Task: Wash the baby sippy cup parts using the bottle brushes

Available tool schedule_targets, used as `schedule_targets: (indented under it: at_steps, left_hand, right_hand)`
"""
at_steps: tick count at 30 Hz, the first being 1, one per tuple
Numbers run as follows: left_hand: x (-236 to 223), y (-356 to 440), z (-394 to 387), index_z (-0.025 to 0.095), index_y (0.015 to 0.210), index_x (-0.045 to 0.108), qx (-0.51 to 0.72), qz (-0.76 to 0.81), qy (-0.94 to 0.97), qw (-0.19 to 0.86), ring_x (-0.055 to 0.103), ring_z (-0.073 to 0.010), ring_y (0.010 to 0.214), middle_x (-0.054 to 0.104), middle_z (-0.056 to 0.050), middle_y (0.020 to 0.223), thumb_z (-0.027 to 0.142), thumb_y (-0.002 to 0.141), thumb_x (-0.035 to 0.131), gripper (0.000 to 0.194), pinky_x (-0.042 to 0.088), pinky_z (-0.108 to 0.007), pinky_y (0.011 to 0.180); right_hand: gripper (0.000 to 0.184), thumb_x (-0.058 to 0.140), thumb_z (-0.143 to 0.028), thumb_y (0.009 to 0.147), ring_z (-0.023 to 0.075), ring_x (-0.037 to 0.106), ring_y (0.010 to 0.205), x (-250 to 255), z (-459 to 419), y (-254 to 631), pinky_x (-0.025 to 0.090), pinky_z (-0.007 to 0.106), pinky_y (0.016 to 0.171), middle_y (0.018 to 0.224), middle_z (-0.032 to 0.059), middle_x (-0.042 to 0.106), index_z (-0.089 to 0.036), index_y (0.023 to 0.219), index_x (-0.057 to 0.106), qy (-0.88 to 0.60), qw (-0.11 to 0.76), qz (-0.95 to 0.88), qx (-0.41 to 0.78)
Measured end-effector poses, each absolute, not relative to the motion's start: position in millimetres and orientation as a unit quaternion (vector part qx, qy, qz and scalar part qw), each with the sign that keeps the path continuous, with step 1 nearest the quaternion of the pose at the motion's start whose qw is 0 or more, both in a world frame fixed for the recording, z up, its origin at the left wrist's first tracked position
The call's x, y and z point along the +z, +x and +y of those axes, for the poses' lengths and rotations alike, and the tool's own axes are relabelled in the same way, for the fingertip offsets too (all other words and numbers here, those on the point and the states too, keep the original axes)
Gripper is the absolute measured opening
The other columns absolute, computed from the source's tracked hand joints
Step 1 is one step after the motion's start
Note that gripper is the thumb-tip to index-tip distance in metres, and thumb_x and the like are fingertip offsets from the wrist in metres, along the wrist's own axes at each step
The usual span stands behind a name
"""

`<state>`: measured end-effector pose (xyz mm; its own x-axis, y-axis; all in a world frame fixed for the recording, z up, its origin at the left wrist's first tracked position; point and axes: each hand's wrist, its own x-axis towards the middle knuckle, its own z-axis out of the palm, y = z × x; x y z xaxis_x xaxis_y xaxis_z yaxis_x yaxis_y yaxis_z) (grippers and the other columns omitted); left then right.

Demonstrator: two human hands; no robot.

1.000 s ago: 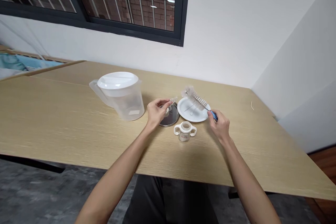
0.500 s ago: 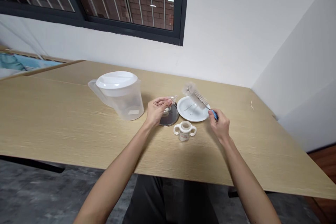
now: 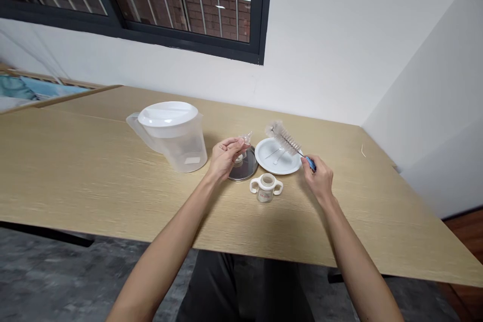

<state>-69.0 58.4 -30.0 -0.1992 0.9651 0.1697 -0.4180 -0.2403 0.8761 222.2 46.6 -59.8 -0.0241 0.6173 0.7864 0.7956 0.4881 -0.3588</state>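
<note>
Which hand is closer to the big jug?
Left. The left hand is just right of the jug; the right hand is farther off, past the plate, holding the brush.

Red lettering too small to read marks the front of the two-handled baby bottle [image 3: 265, 195], and the pale label [image 3: 192, 160] low on the lidded plastic pitcher [image 3: 175, 143] shows no readable text.

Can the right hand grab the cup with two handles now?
Probably yes: the cup is close, and only bare table lies between it and the right hand. But that hand holds the brush, so it may need to let go first.
</note>
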Motion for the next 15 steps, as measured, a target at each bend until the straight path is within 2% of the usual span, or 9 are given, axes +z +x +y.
schedule_targets:
  at_steps: [5,10,15]
  left_hand:
    - [-28.7,-67.7,57.2,0.013,0.092,0.069,0.678,0.351,0.4,0.507,0.074,-0.0193,0.087,0.077,-0.013,0.098,0.039,0.064,0.088,0.043,0.058,-0.03,0.088]
    - [-30.3,-68.6,58.2,0.015,0.111,0.065,0.683,0.347,0.399,0.504,0.075,-0.0188,0.089,0.077,-0.012,0.099,0.037,0.067,0.087,0.054,0.059,-0.029,0.086]
    - [-29.3,-68.5,57.2,0.014,0.105,0.067,0.677,0.34,0.389,0.524,0.074,-0.0202,0.094,0.075,-0.015,0.107,0.04,0.071,0.085,0.047,0.06,-0.027,0.084]
  right_hand:
    - [0.029,0.051,-0.042,0.096,0.0156,0.065,0.07,-60.0,44.5,217.6,0.045,0.026,0.066,0.084,0.0052,0.073,-0.018,0.096,0.068,-0.493,0.491,-0.713,-0.085]
    - [0.029,0.051,-0.042,0.096,0.0156,0.065,0.071,-61.4,44.9,217.8,0.045,0.026,0.066,0.083,0.0047,0.072,-0.018,0.096,0.068,-0.49,0.49,-0.716,-0.083]
    - [0.028,0.051,-0.041,0.096,0.0155,0.065,0.071,-61.1,44.1,217.1,0.045,0.027,0.066,0.083,0.0048,0.072,-0.018,0.096,0.067,-0.48,0.493,-0.721,-0.077]
